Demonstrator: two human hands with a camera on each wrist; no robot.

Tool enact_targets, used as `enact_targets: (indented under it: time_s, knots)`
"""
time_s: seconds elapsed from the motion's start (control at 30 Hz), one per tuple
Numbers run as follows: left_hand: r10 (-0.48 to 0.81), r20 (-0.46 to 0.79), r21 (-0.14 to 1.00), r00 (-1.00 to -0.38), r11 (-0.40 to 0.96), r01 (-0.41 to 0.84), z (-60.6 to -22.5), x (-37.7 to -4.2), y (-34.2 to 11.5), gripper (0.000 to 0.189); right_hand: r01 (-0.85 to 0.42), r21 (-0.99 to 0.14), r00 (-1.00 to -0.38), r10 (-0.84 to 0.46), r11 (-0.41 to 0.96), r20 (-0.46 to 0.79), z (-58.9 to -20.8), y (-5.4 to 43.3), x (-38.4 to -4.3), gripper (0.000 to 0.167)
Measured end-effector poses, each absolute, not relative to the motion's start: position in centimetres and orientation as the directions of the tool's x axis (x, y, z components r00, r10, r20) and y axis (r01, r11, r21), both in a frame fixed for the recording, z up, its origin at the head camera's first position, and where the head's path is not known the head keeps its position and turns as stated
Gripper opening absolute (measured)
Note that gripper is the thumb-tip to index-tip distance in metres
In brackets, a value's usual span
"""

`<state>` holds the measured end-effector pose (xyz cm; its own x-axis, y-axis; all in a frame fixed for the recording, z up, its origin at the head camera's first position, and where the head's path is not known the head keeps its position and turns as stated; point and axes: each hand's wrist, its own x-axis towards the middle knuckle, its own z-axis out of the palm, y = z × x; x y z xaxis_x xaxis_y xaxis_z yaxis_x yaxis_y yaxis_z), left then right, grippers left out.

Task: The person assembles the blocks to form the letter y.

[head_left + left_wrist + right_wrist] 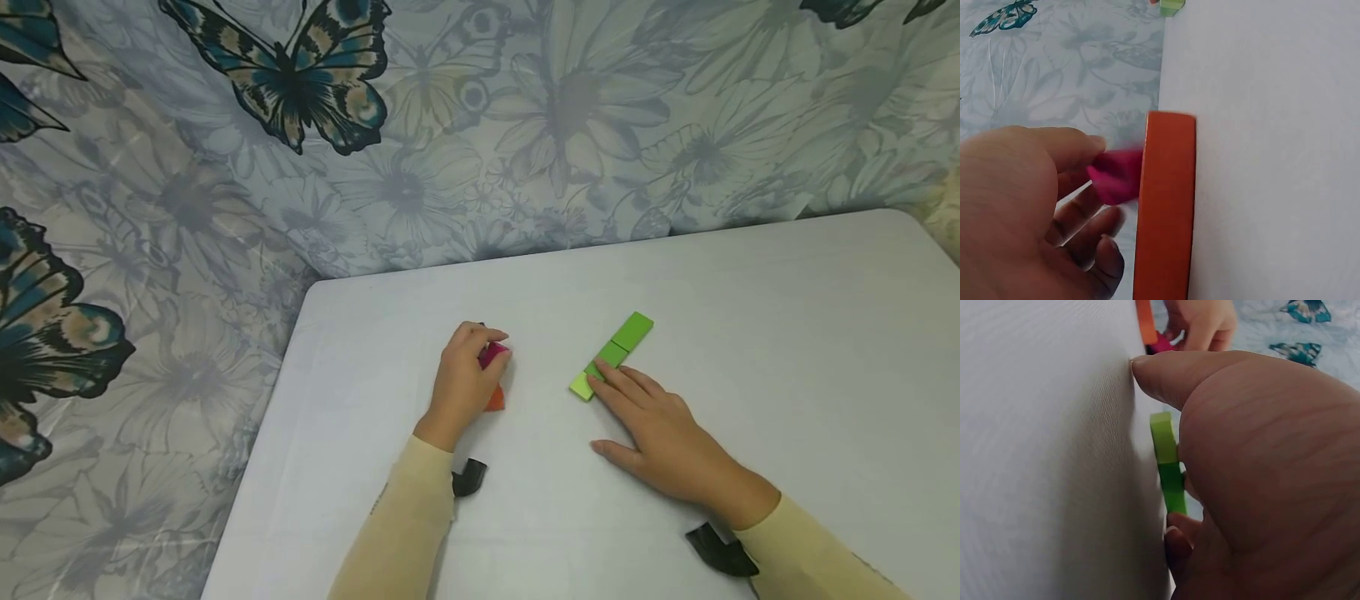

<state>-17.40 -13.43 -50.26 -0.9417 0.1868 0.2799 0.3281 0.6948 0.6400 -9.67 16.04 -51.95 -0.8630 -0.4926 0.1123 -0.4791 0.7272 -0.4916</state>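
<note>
My left hand [465, 379] pinches a small magenta block [492, 354] between thumb and fingers; it is blurred in the left wrist view. An orange block [1166, 206] lies just beside that hand, partly covered by it in the head view. To the right, a row of green blocks [632, 331] runs diagonally on the table, lighter green at its near end. My right hand [663, 442] rests with extended fingers, the fingertips touching the lower part of this row. Its thumb is spread away to the left.
A white-covered table [787, 333] lies beneath both hands. Behind it and along its left side hangs a floral cloth with butterflies [285, 75]. A black curved piece [469, 477] sits at the left wrist, and another black piece [722, 550] at the right wrist.
</note>
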Motion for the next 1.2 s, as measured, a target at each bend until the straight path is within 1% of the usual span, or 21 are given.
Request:
enact_targets:
  time_s: [0.07, 0.13, 0.27, 0.37, 0.5, 0.57, 0.63, 0.73, 0.9, 1.0, 1.1, 1.2]
  knots:
    - [0.19, 0.274, 0.667, -0.943, 0.669, 0.328, -50.3, -17.4, -13.4, 0.014, -0.48, -0.488, -0.863, -0.491, 0.729, 0.114, -51.9, 16.1, -9.6, 0.084]
    - [0.211, 0.246, 0.668, -0.946, 0.671, 0.323, -50.4, -17.4, -13.4, 0.013, -0.479, -0.485, -0.864, -0.49, 0.732, 0.116, -51.9, 16.1, -9.6, 0.084]
    - [0.263, 0.15, 0.649, -0.953, 0.701, 0.296, -50.1, -17.4, -13.4, 0.013, -0.478, -0.481, -0.866, -0.487, 0.735, 0.116, -51.8, 16.2, -9.6, 0.084]
    - [0.271, 0.064, 0.577, -0.96, 0.775, 0.257, -49.7, -17.2, -13.2, 0.029, -0.474, -0.489, -0.867, -0.484, 0.732, 0.117, -51.7, 16.2, -9.5, 0.084]
    - [0.237, -0.032, 0.428, -0.971, 0.881, 0.201, -49.1, -16.8, -12.9, 0.053, -0.474, -0.503, -0.867, -0.483, 0.723, 0.122, -51.6, 16.2, -9.5, 0.084]
    - [0.216, -0.057, 0.39, -0.975, 0.903, 0.177, -48.9, -16.5, -12.7, 0.06, -0.475, -0.506, -0.866, -0.484, 0.72, 0.123, -51.6, 16.1, -9.5, 0.084]
    - [0.202, -0.077, 0.377, -0.976, 0.912, 0.159, -48.6, -16.2, -12.6, 0.063, -0.473, -0.506, -0.866, -0.485, 0.721, 0.12, -51.6, 16.0, -9.5, 0.084]
    - [0.198, -0.077, 0.378, -0.977, 0.913, 0.155, -48.5, -15.9, -12.5, 0.062, -0.47, -0.501, -0.868, -0.483, 0.726, 0.115, -51.7, 15.9, -9.5, 0.084]
    - [0.202, -0.043, 0.406, -0.979, 0.898, 0.167, -48.4, -15.8, -12.7, 0.054, -0.469, -0.492, -0.869, -0.483, 0.733, 0.109, -51.9, 15.9, -9.6, 0.085]
    - [0.215, -0.014, 0.435, -0.976, 0.881, 0.188, -48.4, -15.9, -12.7, 0.053, -0.472, -0.49, -0.868, -0.485, 0.733, 0.109, -51.8, 15.9, -9.6, 0.084]
    - [0.228, 0.012, 0.513, -0.974, 0.834, 0.202, -48.4, -16.1, -12.8, 0.055, -0.475, -0.491, -0.866, -0.486, 0.731, 0.114, -51.7, 16.0, -9.5, 0.083]
    - [0.237, 0.043, 0.627, -0.971, 0.75, 0.211, -48.6, -16.3, -13.0, 0.056, -0.477, -0.49, -0.866, -0.484, 0.73, 0.121, -51.8, 16.1, -9.4, 0.083]
